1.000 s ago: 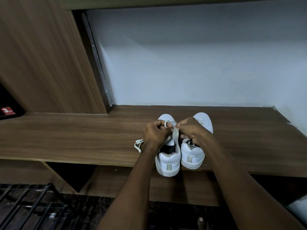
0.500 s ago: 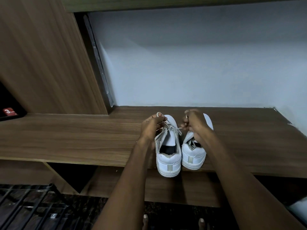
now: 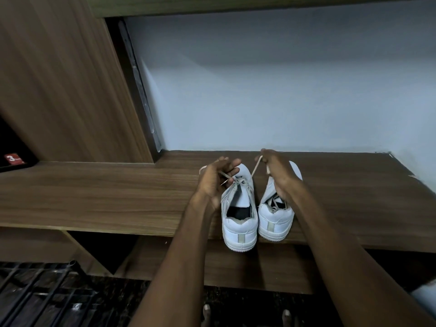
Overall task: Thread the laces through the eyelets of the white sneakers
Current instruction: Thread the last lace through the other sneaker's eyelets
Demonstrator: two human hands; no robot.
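Both forearms are bare, without sleeves, and 2 bare feet (image 3: 245, 316) show below.

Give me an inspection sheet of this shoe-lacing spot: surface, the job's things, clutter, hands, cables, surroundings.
Surface: wooden shelf, heels at its front edge.
Job's things: left sneaker laced only near the toe; right sneaker beside it, lacing mostly hidden.
Clutter: nothing seen.
Hands: left hand pinches one lace end; right hand pulls the other lace end up.
Cables: nothing seen.
Surroundings: pale wall, wooden side panel, black wire rack below.
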